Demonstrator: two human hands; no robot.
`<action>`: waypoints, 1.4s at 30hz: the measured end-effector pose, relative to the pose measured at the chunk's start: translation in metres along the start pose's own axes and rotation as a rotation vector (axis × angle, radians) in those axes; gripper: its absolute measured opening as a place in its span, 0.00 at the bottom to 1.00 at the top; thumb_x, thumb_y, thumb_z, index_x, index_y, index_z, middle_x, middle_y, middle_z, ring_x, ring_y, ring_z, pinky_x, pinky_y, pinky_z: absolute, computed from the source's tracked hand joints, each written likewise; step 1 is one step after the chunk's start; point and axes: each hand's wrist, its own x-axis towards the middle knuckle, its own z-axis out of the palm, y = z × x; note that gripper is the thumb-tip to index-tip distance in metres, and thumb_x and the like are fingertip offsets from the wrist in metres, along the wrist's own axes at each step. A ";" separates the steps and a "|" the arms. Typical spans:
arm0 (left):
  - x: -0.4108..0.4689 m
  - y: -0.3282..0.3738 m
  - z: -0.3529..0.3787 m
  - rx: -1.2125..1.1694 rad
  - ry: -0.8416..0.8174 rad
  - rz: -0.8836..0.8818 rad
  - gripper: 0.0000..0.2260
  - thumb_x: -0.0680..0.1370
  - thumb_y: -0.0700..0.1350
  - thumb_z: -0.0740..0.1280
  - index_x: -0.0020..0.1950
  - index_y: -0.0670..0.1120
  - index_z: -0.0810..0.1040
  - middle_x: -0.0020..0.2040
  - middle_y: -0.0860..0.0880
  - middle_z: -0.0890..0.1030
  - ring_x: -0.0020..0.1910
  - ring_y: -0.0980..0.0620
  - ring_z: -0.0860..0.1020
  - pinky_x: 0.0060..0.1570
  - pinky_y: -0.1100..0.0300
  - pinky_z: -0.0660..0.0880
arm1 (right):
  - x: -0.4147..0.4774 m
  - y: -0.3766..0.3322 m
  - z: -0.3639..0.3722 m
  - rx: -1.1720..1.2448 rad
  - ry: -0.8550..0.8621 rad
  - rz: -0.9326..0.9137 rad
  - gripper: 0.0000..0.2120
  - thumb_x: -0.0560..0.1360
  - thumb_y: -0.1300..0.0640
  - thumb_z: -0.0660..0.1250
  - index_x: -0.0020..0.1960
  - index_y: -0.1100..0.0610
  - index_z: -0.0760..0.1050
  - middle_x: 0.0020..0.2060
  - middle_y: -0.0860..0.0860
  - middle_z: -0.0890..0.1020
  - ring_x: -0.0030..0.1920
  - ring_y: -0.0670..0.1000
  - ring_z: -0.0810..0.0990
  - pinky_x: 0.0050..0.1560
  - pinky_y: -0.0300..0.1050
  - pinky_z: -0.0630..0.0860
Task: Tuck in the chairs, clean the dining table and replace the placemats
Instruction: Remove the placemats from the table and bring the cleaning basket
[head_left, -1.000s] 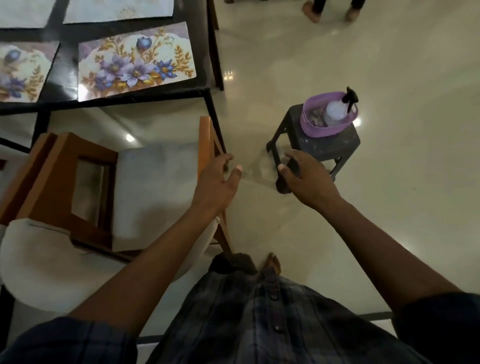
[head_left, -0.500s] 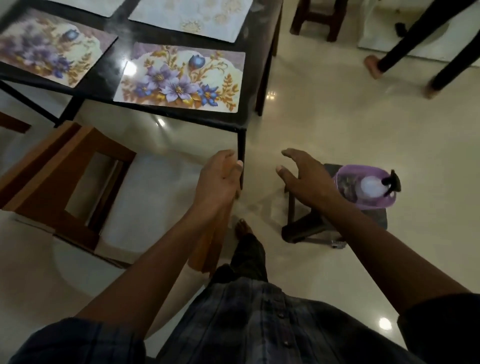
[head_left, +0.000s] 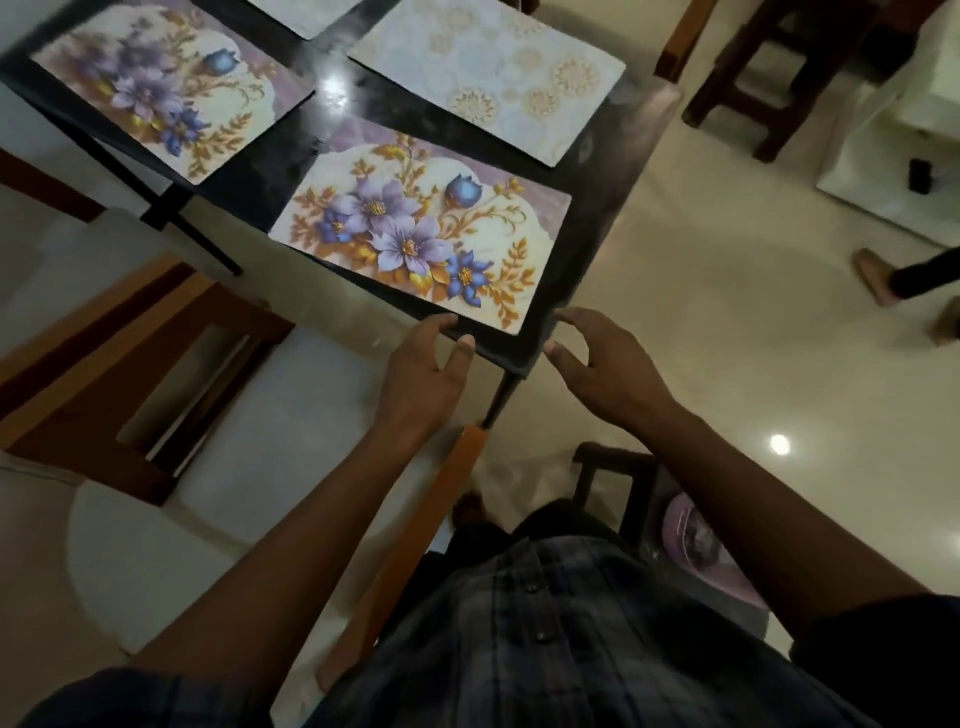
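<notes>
A black glass dining table carries several placemats. The nearest floral placemat lies at the table's near corner. A second floral placemat lies to its left, and a pale patterned placemat behind it. My left hand hovers at the table's near edge, fingers loosely spread, just below the floral placemat's front edge. My right hand is open by the table corner, holding nothing. A wooden chair with a pale seat stands below my left arm, its orange rail near my legs.
A dark stool with a purple basin stands behind my right forearm. A dark wooden chair stands at the far right, near a white cabinet. Another person's foot is on the tiled floor at right.
Both hands have risen from the chair and stool level to the table's near corner. The view has tilted up, so the stool with the basin now sits low at right.
</notes>
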 end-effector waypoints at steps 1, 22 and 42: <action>0.005 0.001 -0.002 -0.005 0.021 -0.007 0.19 0.84 0.53 0.65 0.74 0.48 0.75 0.71 0.48 0.78 0.67 0.54 0.74 0.58 0.60 0.70 | 0.010 -0.002 -0.006 -0.009 -0.009 -0.013 0.26 0.83 0.43 0.65 0.78 0.52 0.69 0.77 0.51 0.72 0.74 0.53 0.72 0.71 0.51 0.71; 0.184 0.098 0.088 -0.206 0.511 -0.491 0.09 0.85 0.46 0.65 0.64 0.51 0.76 0.56 0.51 0.83 0.36 0.67 0.82 0.35 0.74 0.73 | 0.353 0.067 -0.117 -0.036 -0.456 -0.372 0.27 0.83 0.44 0.65 0.79 0.53 0.68 0.77 0.51 0.71 0.75 0.53 0.71 0.72 0.51 0.70; 0.172 0.060 0.117 -0.681 0.888 -1.042 0.19 0.74 0.51 0.71 0.48 0.34 0.80 0.41 0.38 0.84 0.40 0.45 0.81 0.42 0.53 0.73 | 0.417 0.074 -0.074 -0.097 -0.777 -0.076 0.31 0.76 0.48 0.76 0.73 0.59 0.72 0.60 0.54 0.83 0.58 0.55 0.83 0.64 0.55 0.80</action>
